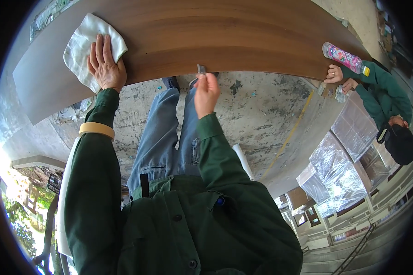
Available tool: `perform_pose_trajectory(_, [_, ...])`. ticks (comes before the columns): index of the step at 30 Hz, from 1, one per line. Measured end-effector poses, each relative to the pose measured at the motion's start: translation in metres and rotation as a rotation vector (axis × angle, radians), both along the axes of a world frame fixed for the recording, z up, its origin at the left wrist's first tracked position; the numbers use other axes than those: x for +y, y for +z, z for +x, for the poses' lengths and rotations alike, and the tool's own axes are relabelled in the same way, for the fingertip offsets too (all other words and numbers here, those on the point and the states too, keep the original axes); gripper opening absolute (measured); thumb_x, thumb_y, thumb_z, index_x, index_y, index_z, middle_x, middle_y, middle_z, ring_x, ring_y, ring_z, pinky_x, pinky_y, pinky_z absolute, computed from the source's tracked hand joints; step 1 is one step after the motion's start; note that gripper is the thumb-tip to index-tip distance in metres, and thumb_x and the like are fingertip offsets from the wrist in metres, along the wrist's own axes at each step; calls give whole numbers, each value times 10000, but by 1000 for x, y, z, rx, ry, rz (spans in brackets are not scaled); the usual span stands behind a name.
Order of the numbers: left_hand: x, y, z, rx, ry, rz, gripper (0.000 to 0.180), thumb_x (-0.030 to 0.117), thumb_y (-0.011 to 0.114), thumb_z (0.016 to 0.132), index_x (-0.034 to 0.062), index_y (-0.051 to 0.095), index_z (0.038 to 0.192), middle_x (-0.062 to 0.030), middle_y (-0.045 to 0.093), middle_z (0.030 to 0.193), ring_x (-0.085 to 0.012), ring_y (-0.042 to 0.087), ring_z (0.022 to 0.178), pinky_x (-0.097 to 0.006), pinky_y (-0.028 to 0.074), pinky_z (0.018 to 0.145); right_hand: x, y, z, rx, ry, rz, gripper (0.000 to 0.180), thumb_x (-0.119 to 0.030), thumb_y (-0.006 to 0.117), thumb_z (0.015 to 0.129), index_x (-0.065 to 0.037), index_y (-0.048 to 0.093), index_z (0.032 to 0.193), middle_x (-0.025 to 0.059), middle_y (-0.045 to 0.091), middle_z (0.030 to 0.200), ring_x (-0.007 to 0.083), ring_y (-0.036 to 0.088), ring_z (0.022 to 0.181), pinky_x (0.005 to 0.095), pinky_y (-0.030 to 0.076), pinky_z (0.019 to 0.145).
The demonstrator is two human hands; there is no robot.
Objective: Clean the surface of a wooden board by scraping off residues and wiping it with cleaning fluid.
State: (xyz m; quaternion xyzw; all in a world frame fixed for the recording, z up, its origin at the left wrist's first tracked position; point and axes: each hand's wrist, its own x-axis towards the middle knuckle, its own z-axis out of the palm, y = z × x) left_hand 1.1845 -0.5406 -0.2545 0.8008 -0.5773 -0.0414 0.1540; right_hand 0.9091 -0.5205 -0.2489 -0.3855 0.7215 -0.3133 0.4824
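Observation:
A long brown wooden board (pixel 206 36) spans the upper part of the view. My left hand (pixel 104 64) lies flat on a white cloth (pixel 80 48), pressing it on the board near its left end. My right hand (pixel 206 89) pinches a small grey scraper-like tool (pixel 201 69) against the board's near edge, about mid-length. Both my sleeves are dark green.
At the board's right end another person in green (pixel 390 91) has both hands at the edge, beside a pink patterned bottle (pixel 344 57) lying on the board. Below is a stained concrete floor (pixel 261 110) with a yellow line. Plastic-wrapped furniture (pixel 348 151) stands at right.

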Motion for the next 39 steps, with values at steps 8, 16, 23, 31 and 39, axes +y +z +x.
perform_pose_trajectory(8, [-3,3,-1,34,13,10,704,186,558,802,188,352,1475,-41,308,1552,-278,234,1440,-466,86,1169,-22,3,-35,-37,-208,-1,131,-142,537,981,-48,589,904,-16,549,690,31,443,555,196,332,474])
perform_pose_trajectory(16, [-2,2,-1,39,28,23,753,167,571,740,193,365,1464,-45,324,1542,-282,241,1437,-465,86,1171,14,10,50,-9,-49,61,166,-159,538,953,-32,618,883,30,576,670,112,572,609,276,457,590])
perform_pose_trajectory(23, [-3,3,-4,52,29,18,763,160,580,729,191,368,1460,-39,325,1538,-280,248,1433,-464,89,1171,-6,2,-9,-64,-204,81,143,-161,530,975,-48,591,910,-12,537,704,71,512,655,237,418,599])
perform_pose_trajectory(31, [0,2,-2,62,27,30,717,183,551,788,185,351,1476,-44,311,1552,-267,242,1438,-456,90,1173,13,8,39,10,139,42,182,-189,549,975,-57,620,872,-9,572,681,67,491,560,219,388,522])
perform_pose_trajectory(39, [-1,3,0,58,32,40,758,187,588,738,196,366,1463,-30,306,1546,-278,226,1436,-473,85,1174,10,5,28,63,13,108,137,-161,543,971,-42,591,924,9,589,714,101,551,652,272,457,616])
